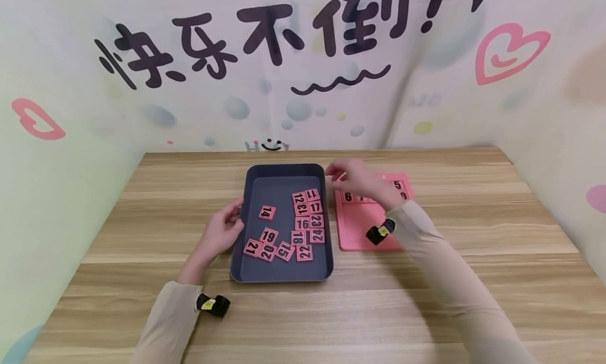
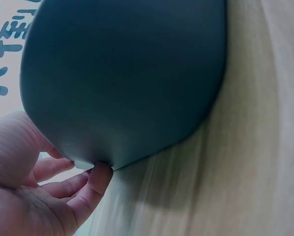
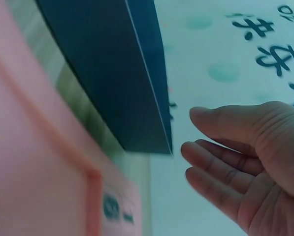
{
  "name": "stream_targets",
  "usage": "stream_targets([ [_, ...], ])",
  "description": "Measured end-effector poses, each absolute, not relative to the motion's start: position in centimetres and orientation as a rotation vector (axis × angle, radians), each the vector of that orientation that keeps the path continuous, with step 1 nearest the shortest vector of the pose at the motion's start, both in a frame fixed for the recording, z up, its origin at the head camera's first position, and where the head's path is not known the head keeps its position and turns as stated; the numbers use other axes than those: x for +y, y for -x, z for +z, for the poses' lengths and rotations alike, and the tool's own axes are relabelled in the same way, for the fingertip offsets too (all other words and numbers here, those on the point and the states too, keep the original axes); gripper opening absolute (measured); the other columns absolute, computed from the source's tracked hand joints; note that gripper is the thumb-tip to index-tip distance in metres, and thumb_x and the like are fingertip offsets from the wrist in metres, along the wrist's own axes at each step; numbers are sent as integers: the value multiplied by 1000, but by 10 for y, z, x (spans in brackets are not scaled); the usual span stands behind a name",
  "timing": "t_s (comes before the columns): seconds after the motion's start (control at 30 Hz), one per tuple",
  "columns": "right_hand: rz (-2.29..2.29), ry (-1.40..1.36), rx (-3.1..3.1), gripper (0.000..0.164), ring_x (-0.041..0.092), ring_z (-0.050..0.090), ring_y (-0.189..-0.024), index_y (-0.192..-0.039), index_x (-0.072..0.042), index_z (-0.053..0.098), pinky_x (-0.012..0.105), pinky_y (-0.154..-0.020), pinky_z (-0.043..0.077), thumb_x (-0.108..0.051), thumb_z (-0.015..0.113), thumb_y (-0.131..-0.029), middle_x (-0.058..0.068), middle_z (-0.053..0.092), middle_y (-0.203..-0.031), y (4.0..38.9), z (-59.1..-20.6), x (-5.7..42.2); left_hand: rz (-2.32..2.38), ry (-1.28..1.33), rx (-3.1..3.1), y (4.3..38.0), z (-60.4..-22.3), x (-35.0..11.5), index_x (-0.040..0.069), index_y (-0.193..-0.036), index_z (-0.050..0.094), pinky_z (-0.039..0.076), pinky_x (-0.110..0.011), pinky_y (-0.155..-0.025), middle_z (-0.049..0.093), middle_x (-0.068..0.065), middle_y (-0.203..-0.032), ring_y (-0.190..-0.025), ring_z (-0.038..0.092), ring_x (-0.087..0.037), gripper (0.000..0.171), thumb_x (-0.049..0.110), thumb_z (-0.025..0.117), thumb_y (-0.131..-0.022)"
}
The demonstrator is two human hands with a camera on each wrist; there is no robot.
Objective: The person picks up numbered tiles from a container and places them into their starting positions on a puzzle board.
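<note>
Grey tray (image 1: 279, 188), left fingers (image 1: 231, 209) relaxed against edge, right fingers (image 3: 218, 168) apart, just off rim

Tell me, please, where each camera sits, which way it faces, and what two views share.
Head: head-worn, looking forward and down at the tray and pink board; left hand, right hand and sleeves show.
Left wrist: worn there, facing the tray up close; left hand shows.
Right wrist: worn there, facing the tray and pink board; right hand shows.
Shared: both wrist views show the tray.
</note>
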State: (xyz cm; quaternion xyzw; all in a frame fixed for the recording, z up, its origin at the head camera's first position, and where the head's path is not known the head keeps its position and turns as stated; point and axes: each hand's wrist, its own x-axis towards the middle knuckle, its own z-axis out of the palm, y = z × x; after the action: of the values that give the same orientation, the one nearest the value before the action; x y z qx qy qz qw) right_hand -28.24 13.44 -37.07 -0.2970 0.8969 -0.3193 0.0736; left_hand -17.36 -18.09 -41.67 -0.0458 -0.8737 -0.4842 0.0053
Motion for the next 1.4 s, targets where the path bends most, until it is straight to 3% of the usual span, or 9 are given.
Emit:
stream_targets([
  [0.23, -944, 978, 2638, 27, 24, 62, -92, -109, 3, 63, 36, -81, 52, -1, 68, -82, 16, 64, -103, 284, -383, 102, -1548, 134, -2737, 173, -416, -182, -10, -134, 43, 49, -29, -77, 56, -31, -117, -101, 55, -37, 49, -10, 48, -86],
  [0.6, -577, 1126, 2710, 25, 23, 55, -85, -105, 2, 65, 33, -75, 49, 3, 61, -81, 15, 61, -99, 283, -390, 79, -1558, 143, -2725, 173, -415, -182, -11, -133, 43, 48, -34, -81, 56, -31, -118, -102, 55, -37, 48, -9, 48, -86],
  [0.8, -425, 1099, 2723, 26, 24, 56, -93, -108, 1, 65, 35, -82, 49, 4, 60, -82, 15, 61, -103, 283, -388, 73, -1576, 162, -2706, 172, -415, -182, -12, -133, 43, 48, -24, -75, 55, -33, -118, -100, 55, -37, 48, -9, 49, -86],
  [1.03, -342, 1061, 2764, 26, 24, 55, -97, -108, -1, 65, 36, -83, 49, 3, 59, -83, 13, 61, -104, 286, -395, 69, -1572, 162, -2719, 173, -417, -183, -12, -134, 41, 49, -30, -79, 54, -33, -119, -102, 54, -38, 49, -9, 49, -86],
  [1.4, -390, 1088, 2769, 26, 23, 55, -93, -108, -4, 62, 36, -81, 48, -5, 64, -82, 10, 62, -101, 290, -395, 66, -1574, 183, -2690, 174, -418, -183, -13, -132, 43, 45, -14, -66, 55, -33, -117, -99, 56, -38, 48, -10, 49, -85],
])
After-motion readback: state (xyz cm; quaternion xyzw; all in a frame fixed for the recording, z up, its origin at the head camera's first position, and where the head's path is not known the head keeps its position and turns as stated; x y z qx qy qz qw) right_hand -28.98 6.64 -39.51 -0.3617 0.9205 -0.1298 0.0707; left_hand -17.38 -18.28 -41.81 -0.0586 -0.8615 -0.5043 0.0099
